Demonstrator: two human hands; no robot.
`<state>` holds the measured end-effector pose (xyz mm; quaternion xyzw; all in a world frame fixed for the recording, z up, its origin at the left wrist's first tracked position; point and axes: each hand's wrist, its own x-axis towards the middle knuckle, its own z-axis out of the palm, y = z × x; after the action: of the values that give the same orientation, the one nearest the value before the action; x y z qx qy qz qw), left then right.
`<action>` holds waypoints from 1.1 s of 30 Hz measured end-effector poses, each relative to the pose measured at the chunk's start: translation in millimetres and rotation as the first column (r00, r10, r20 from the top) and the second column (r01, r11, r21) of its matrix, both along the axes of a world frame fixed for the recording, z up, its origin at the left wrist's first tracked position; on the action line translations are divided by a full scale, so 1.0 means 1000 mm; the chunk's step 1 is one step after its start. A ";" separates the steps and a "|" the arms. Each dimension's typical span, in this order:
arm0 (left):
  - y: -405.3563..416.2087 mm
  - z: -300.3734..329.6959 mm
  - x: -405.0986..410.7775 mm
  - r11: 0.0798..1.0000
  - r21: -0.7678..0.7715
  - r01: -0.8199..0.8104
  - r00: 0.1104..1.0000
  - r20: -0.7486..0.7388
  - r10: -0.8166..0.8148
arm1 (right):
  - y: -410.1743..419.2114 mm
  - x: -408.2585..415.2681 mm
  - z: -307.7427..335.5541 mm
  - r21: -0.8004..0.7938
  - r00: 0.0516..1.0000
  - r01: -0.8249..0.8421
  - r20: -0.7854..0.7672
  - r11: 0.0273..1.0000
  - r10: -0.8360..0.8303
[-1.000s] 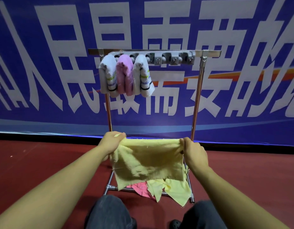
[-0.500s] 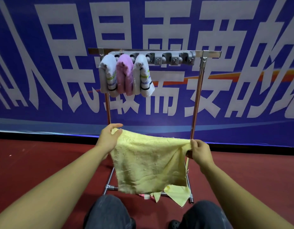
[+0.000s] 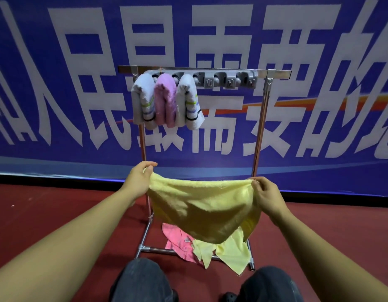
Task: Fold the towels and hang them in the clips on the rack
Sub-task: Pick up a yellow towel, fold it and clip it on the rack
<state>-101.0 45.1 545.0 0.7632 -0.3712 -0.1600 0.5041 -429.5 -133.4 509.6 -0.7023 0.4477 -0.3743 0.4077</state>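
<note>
Currently the fold step is in hand: the left hand (image 3: 139,182) and right hand (image 3: 267,196) each pinch a top corner of the yellow towel (image 3: 205,209), spread before the rack (image 3: 262,118). Next, judged: bring corners together, then feed an empty clip (image 3: 230,80).

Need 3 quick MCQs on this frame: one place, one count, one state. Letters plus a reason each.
1. Where does the pink cloth lie?
A. on the floor at the rack's base
B. in a clip
C. over a knee

2. How many towels hang in the clips on the rack?
A. one
B. three
C. five

3. How is the yellow towel held?
A. bunched in one hand
B. spread between both hands
C. lying loose on the floor

Key: 1 A, it lies by the bottom bar. 2 B, white, pink, white. 3 B, the left hand and right hand each pinch a top corner.
</note>
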 end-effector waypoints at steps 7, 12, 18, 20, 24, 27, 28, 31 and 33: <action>-0.001 0.004 -0.004 0.985 -0.159 0.069 0.788 -0.596 -0.151 | 0.003 -0.001 0.003 0.310 0.924 -0.141 0.383 0.940 0.012; 0.003 0.004 0.003 0.991 -0.133 0.004 0.848 -0.525 -0.074 | 0.004 0.000 0.019 0.343 0.848 -0.176 0.529 0.923 -0.036; 0.003 0.007 0.014 0.997 0.053 0.062 0.982 -0.180 -0.051 | 0.006 0.002 0.031 0.181 0.891 -0.026 0.450 0.983 -0.059; 0.005 0.012 0.013 0.986 0.144 0.082 0.996 0.011 -0.084 | 0.006 0.001 0.033 0.150 0.892 -0.024 0.449 0.988 -0.046; -0.001 0.014 0.009 0.990 0.139 -0.021 0.997 0.072 0.012 | 0.006 0.000 0.031 0.151 0.902 -0.029 0.431 0.988 -0.039; -0.007 0.015 0.003 0.992 -0.071 -0.103 0.841 -0.540 0.048 | 0.007 0.001 0.033 0.198 0.877 -0.059 0.478 0.978 -0.044; -0.007 0.016 0.003 0.989 -0.109 -0.097 0.759 -0.651 0.003 | 0.008 0.002 0.033 0.214 0.871 -0.067 0.489 0.974 -0.047; -0.008 0.016 -0.004 0.982 -0.187 -0.034 0.734 -0.672 -0.103 | 0.007 0.006 0.034 0.226 0.858 -0.087 0.512 0.970 -0.043; -0.010 0.013 -0.008 0.978 -0.203 -0.054 0.814 -0.576 -0.074 | 0.007 0.007 0.036 0.239 0.838 -0.105 0.544 0.965 -0.044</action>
<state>-108.9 35.0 557.7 0.6186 -0.2187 -0.3474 0.6700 -422.6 -126.5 545.6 -0.5145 0.3469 -0.4902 0.6122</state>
